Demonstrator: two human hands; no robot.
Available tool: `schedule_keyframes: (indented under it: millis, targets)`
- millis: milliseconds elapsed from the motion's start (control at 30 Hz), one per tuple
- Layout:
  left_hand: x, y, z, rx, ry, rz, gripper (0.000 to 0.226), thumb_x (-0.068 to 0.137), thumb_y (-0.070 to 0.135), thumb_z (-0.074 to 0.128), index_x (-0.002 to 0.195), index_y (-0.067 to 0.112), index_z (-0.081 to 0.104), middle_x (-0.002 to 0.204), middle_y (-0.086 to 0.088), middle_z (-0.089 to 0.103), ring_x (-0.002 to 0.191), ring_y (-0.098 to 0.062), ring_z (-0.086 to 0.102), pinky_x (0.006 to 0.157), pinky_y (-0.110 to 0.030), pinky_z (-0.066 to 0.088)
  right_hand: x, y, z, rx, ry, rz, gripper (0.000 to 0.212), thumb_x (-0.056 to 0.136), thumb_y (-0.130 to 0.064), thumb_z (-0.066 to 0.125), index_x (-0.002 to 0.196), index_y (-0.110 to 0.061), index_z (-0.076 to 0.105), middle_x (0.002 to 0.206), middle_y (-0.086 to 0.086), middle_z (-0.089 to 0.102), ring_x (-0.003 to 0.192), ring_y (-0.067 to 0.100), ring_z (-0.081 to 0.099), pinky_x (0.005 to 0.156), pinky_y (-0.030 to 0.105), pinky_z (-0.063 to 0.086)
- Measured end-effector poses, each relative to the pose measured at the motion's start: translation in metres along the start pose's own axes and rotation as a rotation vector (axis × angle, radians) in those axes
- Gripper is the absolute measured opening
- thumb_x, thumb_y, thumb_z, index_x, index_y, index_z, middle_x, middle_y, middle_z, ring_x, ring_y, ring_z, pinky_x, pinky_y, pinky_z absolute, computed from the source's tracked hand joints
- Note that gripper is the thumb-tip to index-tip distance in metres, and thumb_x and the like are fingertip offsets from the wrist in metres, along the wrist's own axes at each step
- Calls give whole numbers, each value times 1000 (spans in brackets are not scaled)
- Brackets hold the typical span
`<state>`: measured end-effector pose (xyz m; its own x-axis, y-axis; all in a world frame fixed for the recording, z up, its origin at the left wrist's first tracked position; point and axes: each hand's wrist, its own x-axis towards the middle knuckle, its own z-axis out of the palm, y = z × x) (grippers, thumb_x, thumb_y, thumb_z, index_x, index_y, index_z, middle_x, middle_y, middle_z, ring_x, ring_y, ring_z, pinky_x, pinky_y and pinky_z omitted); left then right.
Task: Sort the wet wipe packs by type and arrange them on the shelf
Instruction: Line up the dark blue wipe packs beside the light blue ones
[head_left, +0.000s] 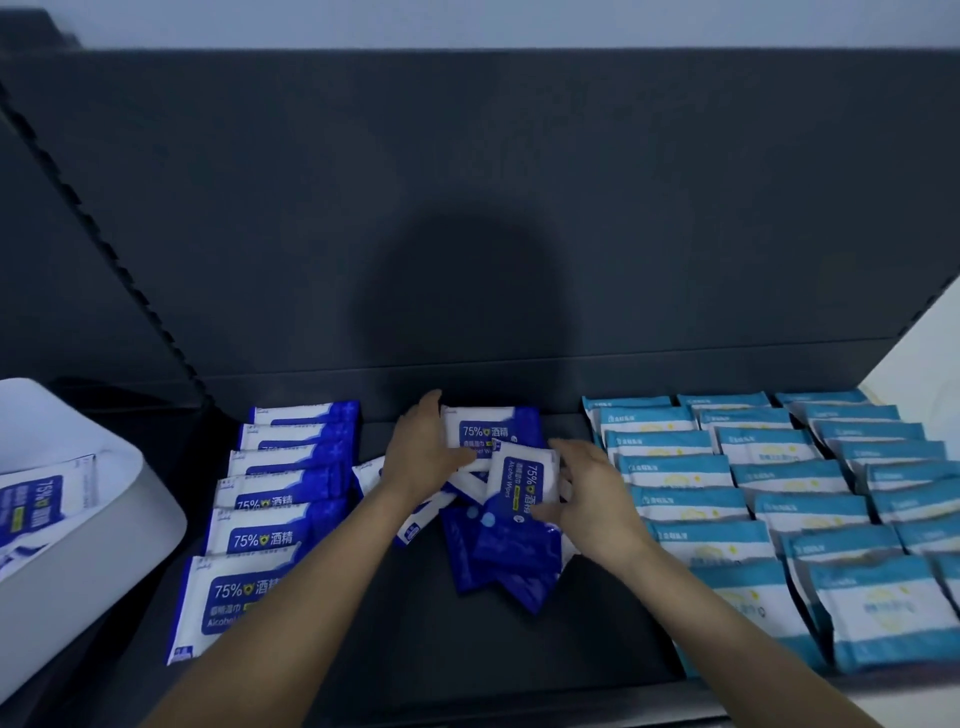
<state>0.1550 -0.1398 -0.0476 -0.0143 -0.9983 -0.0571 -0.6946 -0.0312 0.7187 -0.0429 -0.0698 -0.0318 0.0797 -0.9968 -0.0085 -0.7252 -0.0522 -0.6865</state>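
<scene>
Shelf (519, 639): dark board and back wall, with a bare strip along the front edge.
Light blue packs (779, 493): three overlapping columns fill the right side, just beside the right hand.
Dark blue row (270, 519): one overlapping column at left, a narrow gap from the heap.
White bin (78, 545): off the left end, holding a dark blue pack.
Loose heap (498, 556): jumbled mid-shelf under both hands.
Left hand (426, 452): lies on the heap's left edge; grip cannot be told.
Right hand (592, 499): spread fingers and thumb pinch the tilted pack (524, 483).
</scene>
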Motion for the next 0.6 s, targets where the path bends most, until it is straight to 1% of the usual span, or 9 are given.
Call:
schedule_keyframes:
  millis: [67,133,167,200,233,300,433,500,600]
  targets:
    - [-5,4,1,-74,46,45,88,77,11,77,149,10,26,137,-8,50,122,-22,51,102,-35,44,1,2,2,-45,73,122,58,78,-36,75,124,-10,52,126,7,51,113,21,53,83,23,42]
    - [-12,9,0,-153,58,53,70,80,7,74,141,13,40,117,1,58,105,-15,59,83,-19,49,2,5,6,-179,-11,161,46,77,-53,69,104,-17,60,108,4,63,93,16,60,68,24,45]
    - [-15,11,-1,-186,63,60,53,82,5,71,129,16,50,107,4,61,97,-13,61,73,-12,47,2,5,7,-189,-51,157,38,77,-54,69,95,-20,63,99,1,67,84,13,61,63,24,44]
    - [-18,10,-3,-234,67,55,36,84,4,69,114,20,57,101,5,63,91,-12,63,69,-11,47,2,5,7,-165,-72,145,31,78,-50,70,92,-23,64,95,0,69,79,10,61,62,23,44]
    - [-21,8,-5,-301,64,32,26,85,4,66,103,21,59,101,3,66,90,-12,64,70,-14,50,2,4,8,-129,-67,109,29,77,-44,73,94,-22,65,97,0,68,80,10,60,64,23,45]
    - [-28,3,-9,-463,19,-61,19,90,3,60,99,21,58,106,-4,69,91,-14,65,78,-29,55,3,1,10,-81,-42,-1,35,75,-33,77,106,-21,64,104,0,63,93,12,59,75,25,45]
    - [-47,1,-20,-676,-122,-135,8,97,14,53,101,15,60,100,-12,67,82,-18,65,70,-30,54,-1,-13,17,-34,-98,-206,53,83,-21,71,132,-25,51,115,-2,56,108,14,52,87,22,39]
    - [-56,0,-24,-583,-184,-63,10,91,20,64,100,21,63,93,-8,67,80,-14,63,70,-27,52,-2,-19,25,-166,-105,-324,57,86,-19,65,139,-28,45,118,0,58,111,18,49,95,30,38]
    - [-71,-4,-25,-349,-244,14,35,72,14,82,99,27,63,91,7,69,80,0,63,72,-18,51,-7,-28,35,-234,-73,-483,58,84,-13,66,136,-27,48,111,3,63,103,24,53,91,39,43]
